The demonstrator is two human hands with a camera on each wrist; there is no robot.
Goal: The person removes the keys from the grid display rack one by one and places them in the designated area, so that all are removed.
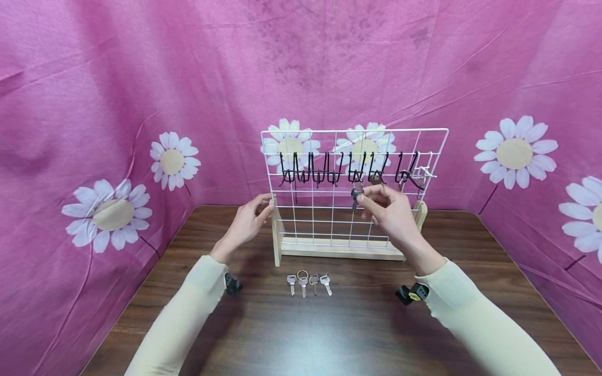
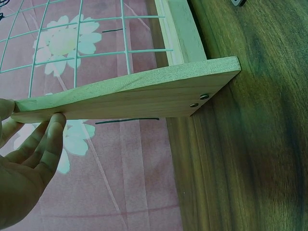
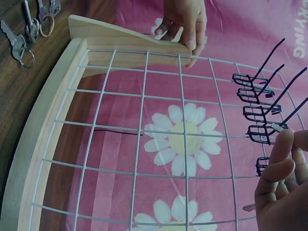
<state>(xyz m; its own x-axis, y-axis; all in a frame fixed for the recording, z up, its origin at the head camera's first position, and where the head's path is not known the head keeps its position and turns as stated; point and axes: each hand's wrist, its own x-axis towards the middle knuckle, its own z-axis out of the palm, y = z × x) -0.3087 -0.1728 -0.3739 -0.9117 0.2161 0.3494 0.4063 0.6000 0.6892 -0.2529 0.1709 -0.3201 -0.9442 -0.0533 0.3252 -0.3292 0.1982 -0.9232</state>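
Observation:
My right hand (image 1: pixel 388 210) pinches a dark-headed key (image 1: pixel 356 194) between thumb and fingers, just below the black hooks of the white wire rack. In the right wrist view, the right hand (image 3: pixel 284 178) is close by the hooks and mostly hides the key. My left hand (image 1: pixel 245 223) grips the upper end of the rack's left wooden side post (image 1: pixel 276 235). The left wrist view shows its thumb and fingers on either side of that post (image 2: pixel 125 94).
Several keys (image 1: pixel 303 286), some with rings, lie in a row on the brown wooden table (image 1: pixel 301 339) before the rack's wooden base (image 1: pixel 343 251). Black hooks (image 1: pixel 317 175) line the rack, with a white hook (image 1: pixel 425 171) at the right end. Pink flowered cloth (image 1: pixel 226 78) hangs behind.

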